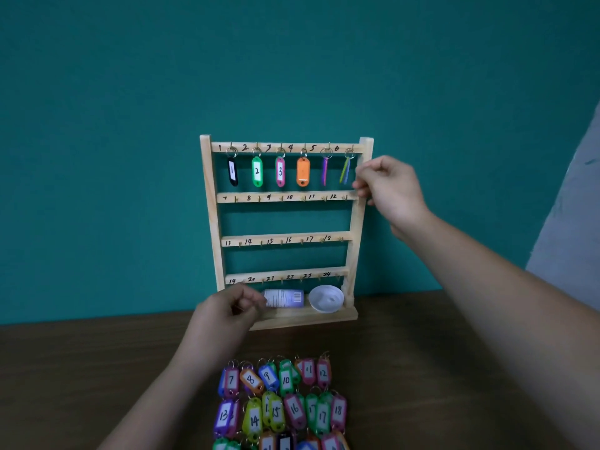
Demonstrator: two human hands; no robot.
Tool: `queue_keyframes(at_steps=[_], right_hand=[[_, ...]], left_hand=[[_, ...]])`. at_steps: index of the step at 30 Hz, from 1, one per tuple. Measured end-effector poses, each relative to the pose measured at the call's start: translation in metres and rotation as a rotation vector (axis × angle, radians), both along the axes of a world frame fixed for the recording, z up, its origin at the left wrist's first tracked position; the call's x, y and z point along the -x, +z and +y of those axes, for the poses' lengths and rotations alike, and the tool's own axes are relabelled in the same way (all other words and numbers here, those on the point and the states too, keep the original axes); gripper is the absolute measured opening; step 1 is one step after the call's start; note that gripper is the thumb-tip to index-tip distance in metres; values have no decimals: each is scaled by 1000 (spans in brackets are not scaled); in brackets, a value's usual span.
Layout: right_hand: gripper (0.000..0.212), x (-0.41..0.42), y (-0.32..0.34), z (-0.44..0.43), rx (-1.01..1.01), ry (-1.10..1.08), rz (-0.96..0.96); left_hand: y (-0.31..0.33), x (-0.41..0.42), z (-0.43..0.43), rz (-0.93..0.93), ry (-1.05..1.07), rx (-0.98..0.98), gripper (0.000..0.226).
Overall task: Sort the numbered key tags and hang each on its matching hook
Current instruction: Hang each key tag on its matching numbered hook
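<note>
A wooden rack (356, 222) with numbered hook rows stands on the table against the teal wall. Its top row holds tags: black 1 (232, 172), green 2 (257, 171), pink 3 (280, 171), an orange tag (303, 172), a purple tag (324, 171) edge-on, and a green-blue tag (345, 170) on hook 6. My right hand (386, 190) hovers just right of that tag, fingers loosely curled and holding nothing. At the rack's lower left corner, my left hand (232, 311) is curled with nothing visible in it. Several loose numbered tags (282, 401) lie in rows near me.
A small labelled bottle (285, 298) lies on the rack's base shelf beside a white round lid (326, 298). The brown table (422, 368) runs to the teal wall. A grey surface (571, 238) rises at the right edge.
</note>
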State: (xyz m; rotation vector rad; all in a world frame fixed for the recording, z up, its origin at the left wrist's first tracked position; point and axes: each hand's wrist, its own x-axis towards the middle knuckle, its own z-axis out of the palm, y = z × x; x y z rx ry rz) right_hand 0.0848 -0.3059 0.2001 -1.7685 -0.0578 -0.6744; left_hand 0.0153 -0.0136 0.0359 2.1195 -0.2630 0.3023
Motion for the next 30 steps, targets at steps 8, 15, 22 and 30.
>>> queue_keyframes(at_steps=[8,15,22,30], right_hand=[[11,32,-83,24,45,49,39],[7,75,-155,69,154,248,187],[10,100,-204,92,257,245,236],[12,102,-226,106,470,222,234]], left_hand=[[-16,3,26,13,6,-126,15],[-38,4,49,107,-3,-268,14],[-62,1,56,163,10,-374,3],[-72,-2,60,117,42,-402,5]])
